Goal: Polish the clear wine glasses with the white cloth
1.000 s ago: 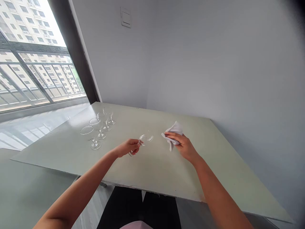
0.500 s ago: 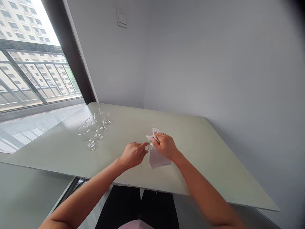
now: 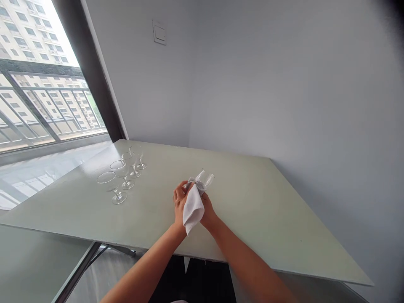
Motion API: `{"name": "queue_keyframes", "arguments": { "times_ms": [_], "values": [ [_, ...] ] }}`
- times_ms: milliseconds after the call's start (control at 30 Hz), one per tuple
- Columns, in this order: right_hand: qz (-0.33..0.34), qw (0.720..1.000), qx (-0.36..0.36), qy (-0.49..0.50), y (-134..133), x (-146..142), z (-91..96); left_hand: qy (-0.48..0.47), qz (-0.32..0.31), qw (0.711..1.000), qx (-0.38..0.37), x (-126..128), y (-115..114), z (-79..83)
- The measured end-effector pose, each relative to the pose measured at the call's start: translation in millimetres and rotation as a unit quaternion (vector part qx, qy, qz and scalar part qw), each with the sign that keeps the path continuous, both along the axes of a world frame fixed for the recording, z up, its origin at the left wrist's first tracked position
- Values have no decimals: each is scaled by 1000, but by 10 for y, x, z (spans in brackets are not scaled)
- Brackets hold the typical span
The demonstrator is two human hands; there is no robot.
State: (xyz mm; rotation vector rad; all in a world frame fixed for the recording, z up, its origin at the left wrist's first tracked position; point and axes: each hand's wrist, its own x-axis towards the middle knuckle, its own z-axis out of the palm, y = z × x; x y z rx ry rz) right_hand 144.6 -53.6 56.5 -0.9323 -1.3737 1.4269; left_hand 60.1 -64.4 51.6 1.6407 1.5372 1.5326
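My left hand (image 3: 179, 203) and my right hand (image 3: 206, 209) are pressed together above the pale green table (image 3: 259, 202). Between them they grip a clear stemmed glass (image 3: 205, 179), whose bowl sticks up above the fingers. A white cloth (image 3: 192, 205) is wrapped round the lower part of the glass and hangs down between my hands. My left hand's fingers curl round the glass from the left; my right hand holds the cloth against it from the right.
Several empty stemmed glasses (image 3: 121, 176) stand in a row on the table's left part. Grey walls meet in a corner behind the table. A window with a railing (image 3: 38, 109) fills the left side. The table's front edge runs just below my wrists.
My hands have come together and closer to me. The cloth, held apart in my right hand a second ago, now wraps the glass, which has turned bowl-up.
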Motion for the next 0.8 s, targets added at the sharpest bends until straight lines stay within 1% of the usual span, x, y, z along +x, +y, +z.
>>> {"name": "queue_keyframes", "arguments": {
  "times_ms": [33, 67, 100, 167, 233, 300, 333, 367, 400, 467, 533, 567, 600, 667, 700, 733, 767, 800],
  "values": [
    [6, 998, -29, 52, -4, 30, 1, 3, -17, 1000, -8, -42, -14, 27],
    [10, 994, -52, 90, -1, 75, 7, -5, -47, 999, -25, -99, -23, 66],
    [21, 990, -74, 119, 6, 127, 14, -28, -86, 995, -51, -164, -25, 114],
    [76, 981, -114, 139, 25, 227, 29, -108, -163, 973, -119, -286, -9, 227],
    [169, 967, -143, 124, 41, 296, 41, -186, -230, 937, -188, -357, 29, 330],
    [252, 949, -157, 102, 58, 328, 45, -228, -284, 902, -234, -364, 72, 387],
    [279, 943, -158, 92, 70, 338, 43, -243, -295, 892, -240, -350, 94, 393],
    [292, 941, -155, 77, 88, 347, 40, -258, -294, 889, -238, -330, 115, 385],
    [289, 944, -146, 54, 111, 356, 34, -272, -279, 892, -228, -308, 136, 366],
    [249, 962, -104, -33, 160, 373, 15, -300, -230, 905, -197, -263, 174, 306],
    [173, 972, -29, -156, 191, 369, -19, -329, -179, 910, -175, -219, 206, 241],
    [125, 967, 17, -220, 193, 353, -43, -344, -155, 911, -168, -196, 217, 214],
    [75, 955, 66, -281, 184, 327, -71, -361, -131, 909, -160, -172, 225, 194],
    [-17, 916, 155, -371, 146, 260, -135, -392, -94, 904, -143, -126, 229, 176],
    [-52, 900, 185, -391, 124, 229, -165, -405, -89, 901, -129, -105, 226, 180],
    [-78, 895, 202, -391, 105, 207, -188, -416, -97, 897, -111, -87, 220, 192],
    [-94, 901, 206, -371, 92, 198, -203, -423, -117, 894, -92, -73, 214, 210],
    [-99, 916, 196, -335, 88, 203, -209, -427, -148, 889, -78, -61, 208, 233]
  ]
}}
